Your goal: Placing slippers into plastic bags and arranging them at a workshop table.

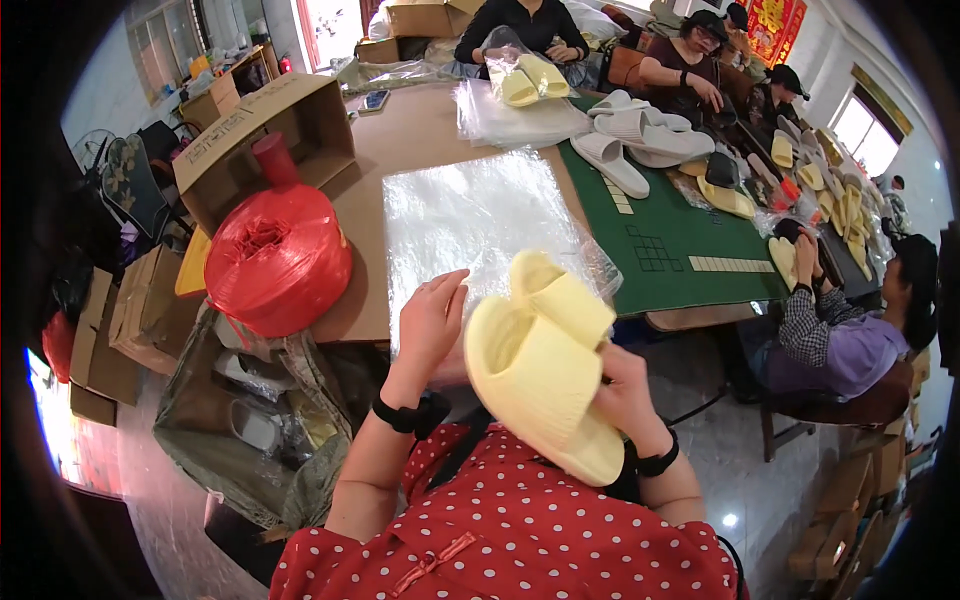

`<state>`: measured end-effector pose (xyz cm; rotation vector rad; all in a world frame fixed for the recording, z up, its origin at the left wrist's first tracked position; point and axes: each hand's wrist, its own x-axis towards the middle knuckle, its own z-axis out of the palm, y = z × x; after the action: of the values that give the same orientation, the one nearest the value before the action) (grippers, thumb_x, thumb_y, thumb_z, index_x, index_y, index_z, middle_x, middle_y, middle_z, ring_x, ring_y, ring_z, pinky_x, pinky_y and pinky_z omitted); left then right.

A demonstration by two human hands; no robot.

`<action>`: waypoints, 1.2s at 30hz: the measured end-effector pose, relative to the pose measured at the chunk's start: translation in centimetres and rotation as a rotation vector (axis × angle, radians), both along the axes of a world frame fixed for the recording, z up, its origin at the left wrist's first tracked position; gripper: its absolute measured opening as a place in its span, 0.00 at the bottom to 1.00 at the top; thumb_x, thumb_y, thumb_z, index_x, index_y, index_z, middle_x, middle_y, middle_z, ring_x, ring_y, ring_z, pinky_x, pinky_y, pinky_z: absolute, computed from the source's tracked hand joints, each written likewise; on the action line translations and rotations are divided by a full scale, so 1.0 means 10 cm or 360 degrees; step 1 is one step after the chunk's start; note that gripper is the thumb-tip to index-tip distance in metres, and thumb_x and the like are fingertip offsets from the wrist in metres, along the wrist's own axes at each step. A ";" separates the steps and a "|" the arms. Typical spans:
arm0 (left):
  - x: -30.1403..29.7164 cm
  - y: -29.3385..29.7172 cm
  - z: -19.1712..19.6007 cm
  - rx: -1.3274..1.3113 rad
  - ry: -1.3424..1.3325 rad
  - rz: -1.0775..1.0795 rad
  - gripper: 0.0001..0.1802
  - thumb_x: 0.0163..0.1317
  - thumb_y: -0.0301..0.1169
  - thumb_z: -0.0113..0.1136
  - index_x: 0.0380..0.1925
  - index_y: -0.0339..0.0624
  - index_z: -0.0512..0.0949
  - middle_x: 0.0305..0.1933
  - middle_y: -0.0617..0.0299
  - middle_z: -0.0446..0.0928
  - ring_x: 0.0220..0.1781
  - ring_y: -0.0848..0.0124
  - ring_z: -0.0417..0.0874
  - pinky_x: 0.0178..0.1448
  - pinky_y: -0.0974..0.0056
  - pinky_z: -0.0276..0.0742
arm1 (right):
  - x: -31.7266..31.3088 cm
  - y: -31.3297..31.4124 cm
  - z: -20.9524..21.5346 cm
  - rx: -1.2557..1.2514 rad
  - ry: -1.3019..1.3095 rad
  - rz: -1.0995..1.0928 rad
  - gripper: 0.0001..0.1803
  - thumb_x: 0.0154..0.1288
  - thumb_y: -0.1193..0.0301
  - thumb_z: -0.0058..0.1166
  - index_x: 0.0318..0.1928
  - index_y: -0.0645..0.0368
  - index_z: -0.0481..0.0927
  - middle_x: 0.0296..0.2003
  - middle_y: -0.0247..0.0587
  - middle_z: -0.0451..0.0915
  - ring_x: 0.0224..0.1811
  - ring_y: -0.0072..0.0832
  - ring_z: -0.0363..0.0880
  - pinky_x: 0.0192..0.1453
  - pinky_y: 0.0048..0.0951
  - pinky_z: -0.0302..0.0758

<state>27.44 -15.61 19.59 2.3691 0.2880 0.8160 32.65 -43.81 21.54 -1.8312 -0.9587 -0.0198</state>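
Observation:
A pair of pale yellow slide slippers is held up in front of me, one overlapping the other. My right hand grips the pair from the right side, with its fingers partly hidden behind them. My left hand is just left of the slippers, fingers stretched out and holding nothing. It is over the near part of a stack of clear plastic bags lying flat on the table; whether it touches them I cannot tell.
Left stand a big roll of red plastic twine and an open cardboard box. White slippers lie on a green mat at right. A lined bin holds bagged slippers below. Co-workers sit across and right; one handles bagged yellow slippers.

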 end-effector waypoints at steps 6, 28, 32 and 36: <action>0.03 0.05 0.05 -0.0061 -0.0032 -0.0129 0.16 0.71 0.35 0.55 0.55 0.47 0.81 0.56 0.52 0.82 0.56 0.51 0.82 0.60 0.54 0.78 | 0.04 0.04 -0.03 -0.0434 -0.0146 -0.0027 0.07 0.61 0.73 0.60 0.34 0.65 0.79 0.29 0.49 0.78 0.31 0.48 0.79 0.34 0.41 0.74; -0.14 -0.29 0.19 0.0183 -0.0103 -0.0982 0.24 0.69 0.26 0.54 0.66 0.43 0.74 0.74 0.57 0.69 0.79 0.51 0.61 0.80 0.48 0.58 | 0.76 1.24 -0.45 -0.0165 -0.0200 -0.0320 0.07 0.65 0.72 0.55 0.34 0.64 0.77 0.32 0.58 0.80 0.35 0.57 0.80 0.37 0.50 0.76; -0.21 -0.18 0.23 0.0069 -0.0104 -0.1068 0.25 0.66 0.23 0.55 0.65 0.43 0.74 0.73 0.57 0.69 0.79 0.52 0.61 0.79 0.52 0.60 | 0.81 1.58 -0.28 -0.0187 -0.0289 -0.0348 0.09 0.68 0.70 0.54 0.34 0.65 0.76 0.30 0.60 0.79 0.35 0.57 0.80 0.37 0.50 0.75; -0.33 0.02 0.23 0.0030 -0.0066 -0.1090 0.25 0.66 0.23 0.55 0.64 0.42 0.75 0.72 0.57 0.71 0.79 0.51 0.62 0.79 0.52 0.61 | 1.04 1.86 -0.42 -0.0128 -0.0613 -0.0527 0.11 0.70 0.68 0.53 0.35 0.65 0.78 0.30 0.59 0.79 0.33 0.55 0.80 0.37 0.50 0.75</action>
<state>24.17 -15.42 21.92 2.2311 -0.5271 0.5275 43.10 -25.19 17.38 -2.0866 -0.9125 -0.5617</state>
